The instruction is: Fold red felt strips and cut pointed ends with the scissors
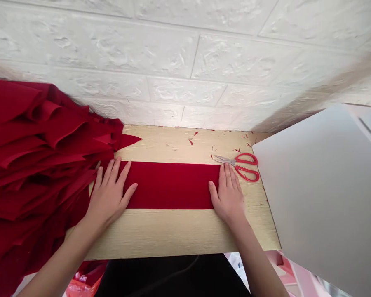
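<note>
Fingers spread on your left hand [109,194], fingers together with thumb apart on your right hand [230,196], both palm-down on opposite ends of the red cloth [173,185], lying flat between the bench's [173,233] front and back edges, scissors [233,161] near its right edge.

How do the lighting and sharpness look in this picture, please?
In the head view, the white wall looks bright, with a brownish, shadow-like band at right; also in the head view, the scissors look fairly crisp, while the red strip shows little texture.
</note>
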Demonstrator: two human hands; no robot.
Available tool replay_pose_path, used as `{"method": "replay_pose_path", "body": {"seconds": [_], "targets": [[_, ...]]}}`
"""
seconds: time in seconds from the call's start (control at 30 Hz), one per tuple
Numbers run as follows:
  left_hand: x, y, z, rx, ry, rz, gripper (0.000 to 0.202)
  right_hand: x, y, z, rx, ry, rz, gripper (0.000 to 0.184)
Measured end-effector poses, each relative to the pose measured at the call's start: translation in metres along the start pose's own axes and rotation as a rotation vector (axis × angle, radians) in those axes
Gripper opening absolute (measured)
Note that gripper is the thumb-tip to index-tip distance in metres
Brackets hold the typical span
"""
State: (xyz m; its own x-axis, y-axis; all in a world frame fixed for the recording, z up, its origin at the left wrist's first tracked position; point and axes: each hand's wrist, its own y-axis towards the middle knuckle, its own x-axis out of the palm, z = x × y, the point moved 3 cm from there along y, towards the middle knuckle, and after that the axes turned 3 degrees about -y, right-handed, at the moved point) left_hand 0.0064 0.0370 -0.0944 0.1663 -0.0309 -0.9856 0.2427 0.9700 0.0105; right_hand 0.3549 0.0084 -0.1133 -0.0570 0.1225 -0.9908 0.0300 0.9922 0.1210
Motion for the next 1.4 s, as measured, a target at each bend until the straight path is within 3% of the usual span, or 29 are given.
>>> {"method": "replay_pose_path", "body": {"seconds": [0.4, 0.63, 0.8, 0.9, 1.0, 1.1, 1.17, 1.2, 1.27, 1.4], "targets": [[-0.002, -0.006, -0.021, -0.054, -0.051, 0.016, 0.07, -0.001, 0.001, -0.001, -0.012, -0.036, -0.014, 0.07], [-0.003, -0.004, -0.018, -0.1, -0.087, 0.046, 0.078, -0.001, -0.001, -0.002, 0.007, -0.069, -0.031, 0.073], [-0.002, -0.004, -0.019, -0.108, -0.074, 0.044, 0.082, -0.016, -0.001, -0.005, -0.02, -0.082, -0.008, 0.075], [-0.002, -0.004, -0.02, -0.112, -0.068, 0.036, 0.082, -0.034, 0.009, -0.035, -0.119, -0.034, 0.041, 0.073], [-0.001, -0.004, -0.021, -0.118, -0.059, 0.034, 0.082, -0.043, 0.023, -0.099, -0.303, 0.115, -0.002, 0.078], [-0.001, -0.005, -0.02, -0.104, -0.064, 0.03, 0.082, -0.032, 0.034, -0.171, -0.516, 0.238, -0.14, 0.081], [-0.001, -0.005, -0.019, -0.095, -0.083, 0.035, 0.082, -0.02, 0.04, -0.194, -0.566, 0.262, -0.199, 0.077], [-0.002, -0.005, -0.019, -0.098, -0.096, 0.038, 0.082, -0.015, 0.041, -0.195, -0.58, 0.269, -0.219, 0.076], [-0.003, -0.005, -0.019, -0.114, -0.12, 0.042, 0.083, -0.008, 0.039, -0.173, -0.547, 0.273, -0.248, 0.077], [-0.005, -0.005, -0.016, -0.136, -0.121, 0.025, 0.085, -0.008, 0.028, -0.078, -0.283, 0.171, -0.236, 0.078]]}}
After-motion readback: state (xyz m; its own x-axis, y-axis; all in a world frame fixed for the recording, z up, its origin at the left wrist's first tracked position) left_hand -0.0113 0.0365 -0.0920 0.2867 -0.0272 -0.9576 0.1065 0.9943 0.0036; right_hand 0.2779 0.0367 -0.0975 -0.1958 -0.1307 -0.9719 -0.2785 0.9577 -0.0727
